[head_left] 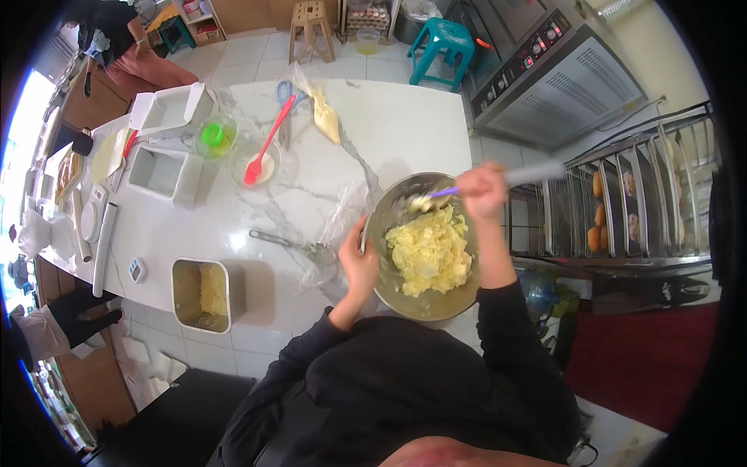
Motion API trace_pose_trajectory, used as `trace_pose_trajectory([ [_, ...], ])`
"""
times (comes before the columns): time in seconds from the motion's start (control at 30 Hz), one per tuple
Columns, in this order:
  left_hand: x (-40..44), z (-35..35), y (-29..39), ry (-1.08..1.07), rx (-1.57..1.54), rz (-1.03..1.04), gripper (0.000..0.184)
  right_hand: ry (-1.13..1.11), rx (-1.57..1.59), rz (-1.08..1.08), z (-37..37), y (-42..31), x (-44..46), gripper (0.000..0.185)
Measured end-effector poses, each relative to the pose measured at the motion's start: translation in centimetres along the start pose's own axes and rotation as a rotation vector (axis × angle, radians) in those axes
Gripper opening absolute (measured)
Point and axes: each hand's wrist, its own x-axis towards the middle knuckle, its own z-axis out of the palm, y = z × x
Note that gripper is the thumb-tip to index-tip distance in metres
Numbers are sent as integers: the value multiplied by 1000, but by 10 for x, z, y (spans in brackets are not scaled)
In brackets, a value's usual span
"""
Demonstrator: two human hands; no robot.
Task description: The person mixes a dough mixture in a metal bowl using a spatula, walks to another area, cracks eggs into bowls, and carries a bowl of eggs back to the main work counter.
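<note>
The left hand (359,263) grips the rim of a round, dull metal mixing bowl (430,310) by the grey-veined tabletop (416,124). The right hand (482,189) wraps its fingers around a purple-shafted utensil (446,192) — its head blurred — above lumpy, pale-yellow mixture (428,253).

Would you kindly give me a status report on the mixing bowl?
Left hand holding metal mixing bowl. Right hand gripping purple-necked utensil. Lumpy yellow mixture inside. Crumpled clear plastic beside bowl.

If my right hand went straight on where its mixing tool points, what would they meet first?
Probably the metal bowl, at its left inner wall, mixing tool leading; depth is unclear, so the yellow mixture might come first.
</note>
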Motion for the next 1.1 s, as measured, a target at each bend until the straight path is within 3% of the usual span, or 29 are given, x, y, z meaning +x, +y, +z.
trace_pose_trajectory([
  [0.1, -2, 2, -7, 21, -56, -19, 39, -15, 106, 232, -7, 17, -14, 29],
  [0.3, -4, 2, -6, 39, -58, -41, 39, -311, -176, -109, 54, -21, -93, 30],
  [0.37, -5, 2, -4, 45, -30, -29, 39, -254, -267, -201, 66, -48, -96, 33],
  [0.43, -6, 0, 6, 34, 43, -21, 39, -188, 22, -111, 51, -75, -93, 36],
  [0.5, -6, 2, 4, 35, -27, -24, 39, -47, 28, -202, 40, -94, -83, 30],
  [0.63, -6, 2, 3, 29, -43, -16, 38, 381, -341, -390, 7, -68, -55, 27],
  [0.7, -6, 4, 0, 50, -36, 1, 38, 800, -223, -233, -4, -43, -36, 27],
  [0.8, -8, 4, 3, 59, -32, -2, 38, 877, -9, -71, -19, -19, -29, 26],
  [0.9, -8, 5, 0, 66, -74, 2, 38, 614, 6, -131, -5, -7, -62, 25],
  [0.97, -8, 6, -4, 73, -105, 10, 38, 324, -108, -220, 29, -2, -92, 30],
  [1.1, -10, 3, 3, 62, -115, 0, 39, 127, -126, -306, 66, -1, -143, 29],
])
